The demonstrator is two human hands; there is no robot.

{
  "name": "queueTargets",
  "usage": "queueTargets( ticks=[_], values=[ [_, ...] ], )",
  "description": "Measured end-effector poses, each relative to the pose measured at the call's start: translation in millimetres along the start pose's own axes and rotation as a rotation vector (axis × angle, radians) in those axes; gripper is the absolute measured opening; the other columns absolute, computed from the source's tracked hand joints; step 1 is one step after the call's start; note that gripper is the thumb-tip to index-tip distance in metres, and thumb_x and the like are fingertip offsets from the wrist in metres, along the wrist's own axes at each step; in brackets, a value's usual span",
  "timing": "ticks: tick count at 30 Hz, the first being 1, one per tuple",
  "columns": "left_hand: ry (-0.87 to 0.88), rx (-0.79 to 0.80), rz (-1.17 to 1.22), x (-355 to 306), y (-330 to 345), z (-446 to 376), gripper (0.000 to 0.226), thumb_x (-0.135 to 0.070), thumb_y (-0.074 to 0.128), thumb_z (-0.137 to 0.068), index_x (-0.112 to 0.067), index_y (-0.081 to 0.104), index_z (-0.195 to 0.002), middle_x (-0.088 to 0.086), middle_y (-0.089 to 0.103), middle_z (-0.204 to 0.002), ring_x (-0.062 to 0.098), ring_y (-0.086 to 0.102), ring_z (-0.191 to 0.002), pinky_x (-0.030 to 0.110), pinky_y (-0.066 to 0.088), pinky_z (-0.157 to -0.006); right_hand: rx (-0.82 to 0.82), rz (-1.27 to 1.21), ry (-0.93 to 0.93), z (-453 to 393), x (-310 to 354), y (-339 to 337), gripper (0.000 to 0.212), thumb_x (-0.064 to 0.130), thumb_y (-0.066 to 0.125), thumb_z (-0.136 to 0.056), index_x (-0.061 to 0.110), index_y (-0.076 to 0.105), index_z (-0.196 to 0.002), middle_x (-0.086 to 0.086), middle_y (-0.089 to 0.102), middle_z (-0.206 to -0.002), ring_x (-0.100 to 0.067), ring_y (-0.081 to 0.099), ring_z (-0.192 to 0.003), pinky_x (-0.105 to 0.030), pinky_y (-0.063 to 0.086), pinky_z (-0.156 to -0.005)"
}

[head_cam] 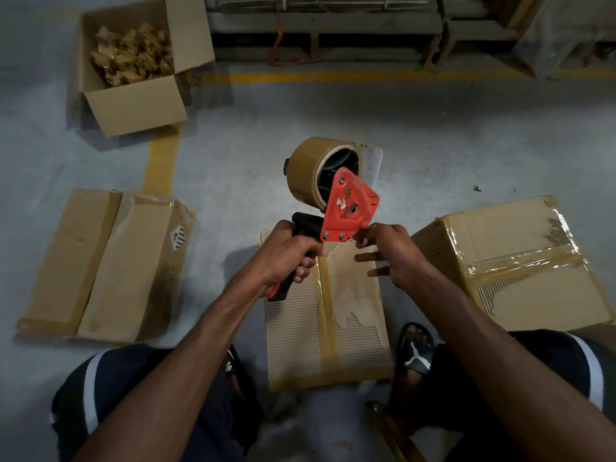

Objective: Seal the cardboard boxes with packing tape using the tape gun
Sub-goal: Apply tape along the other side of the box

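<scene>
Far left, a flattened carton (100, 265) lies on the concrete floor, apart from the work. The left hand (293, 251) is wrapped round the black pistol grip of the red tape gun (350, 208), which is held lifted and tipped back, roll uppermost, likely so the tape end can be reached. The middle box (326, 325) sits between the feet, a brown strip along its seam. The right hand (386, 251) is held at the gun's mouth, fingertips apparently pinching the tape end, other fingers spread. Right: a taped box (520, 261) is set aside, seemingly done.
</scene>
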State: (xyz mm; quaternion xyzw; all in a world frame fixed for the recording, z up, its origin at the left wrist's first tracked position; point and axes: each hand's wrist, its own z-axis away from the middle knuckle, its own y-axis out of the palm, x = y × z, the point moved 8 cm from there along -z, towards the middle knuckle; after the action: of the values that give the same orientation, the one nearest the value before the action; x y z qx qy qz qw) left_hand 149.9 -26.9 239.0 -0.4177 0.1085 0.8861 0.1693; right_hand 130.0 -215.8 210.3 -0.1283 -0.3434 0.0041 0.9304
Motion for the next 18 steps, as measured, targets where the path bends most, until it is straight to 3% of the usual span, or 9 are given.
queueTargets(
  ticks=[5, 9, 13, 18],
  values=[
    [0.011, 0.033, -0.048, -3, -1, 1, 0.025, -0.001, 0.062, -0.088, -0.012, 0.053, -0.067, 0.004, 0.037, -0.055, 0.017, 0.032, -0.046, 0.027, 0.029, -0.048, -0.091, 0.083, -0.170, 0, 22, -19, 0.027, 0.010, 0.049, -0.097, 0.014, 0.070, -0.082, -0.006, 0.072, -0.082, -0.021, 0.066, -0.077, -0.033, 0.045, -0.064],
    [0.032, 0.069, -0.092, -8, 0, 3, 0.034, -0.009, 0.069, -0.091, -0.014, 0.049, -0.063, 0.002, 0.035, -0.053, 0.016, 0.030, -0.046, 0.027, 0.026, -0.046, -0.163, 0.197, -0.336, 7, 43, -37, 0.026, -0.001, 0.054, -0.083, 0.010, 0.074, -0.072, -0.011, 0.073, -0.072, -0.016, 0.065, -0.069, -0.024, 0.046, -0.054],
    [0.127, 0.105, -0.161, -15, 2, 10, 0.030, 0.000, 0.059, -0.089, -0.014, 0.052, -0.063, 0.002, 0.033, -0.055, 0.016, 0.030, -0.050, 0.028, 0.026, -0.045, -0.165, 0.213, -0.376, 14, 49, -48, 0.030, -0.007, 0.056, -0.078, 0.014, 0.073, -0.065, -0.003, 0.070, -0.060, -0.005, 0.063, -0.058, -0.015, 0.045, -0.046],
    [0.186, 0.046, -0.460, -23, 4, 17, 0.024, -0.002, 0.056, -0.085, -0.008, 0.054, -0.062, 0.000, 0.047, -0.048, 0.014, 0.044, -0.044, 0.027, 0.039, -0.047, -0.256, 0.290, -0.457, 26, 41, -57, 0.033, -0.006, 0.057, -0.077, 0.019, 0.074, -0.065, -0.002, 0.072, -0.064, -0.025, 0.067, -0.067, -0.028, 0.047, -0.057]
  ],
)
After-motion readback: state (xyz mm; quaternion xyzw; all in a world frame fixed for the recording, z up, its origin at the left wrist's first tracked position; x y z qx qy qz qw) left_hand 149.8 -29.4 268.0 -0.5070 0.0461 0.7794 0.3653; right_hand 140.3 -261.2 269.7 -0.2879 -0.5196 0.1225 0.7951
